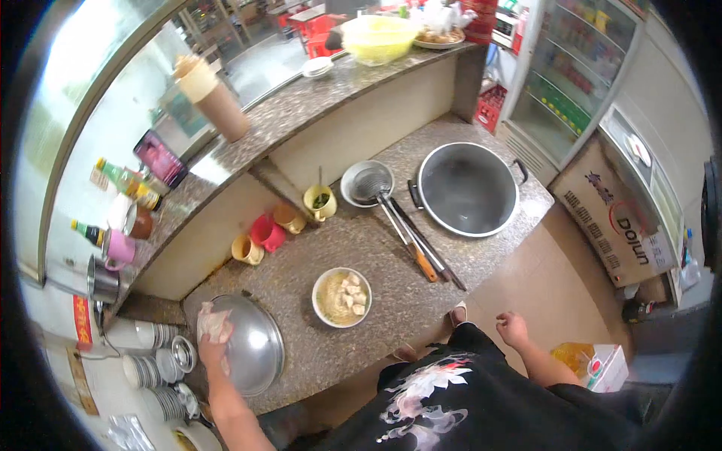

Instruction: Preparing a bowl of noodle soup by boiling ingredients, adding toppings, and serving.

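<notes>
My left hand [212, 350] grips a pale, crumpled cloth [216, 323] at the left side of a large domed metal lid [251, 344]. Whether a pot sits beneath the lid is hidden. My right hand [512, 328] hangs past the counter edge over the floor, fingers loosely curled and holding nothing. Between the two hands, a white bowl [342, 297] of noodles in broth, topped with pale chunks, stands on the speckled stone counter [293, 349].
A large two-handled pot [468, 189] occupies the counter's right end. Left of it lie a strainer [373, 180] on a bowl and long-handled utensils [420, 242]. Several cups [268, 232] line the back wall. Stacked plates [141, 371] stand at left. A squeeze bottle [211, 98] stands on the raised ledge.
</notes>
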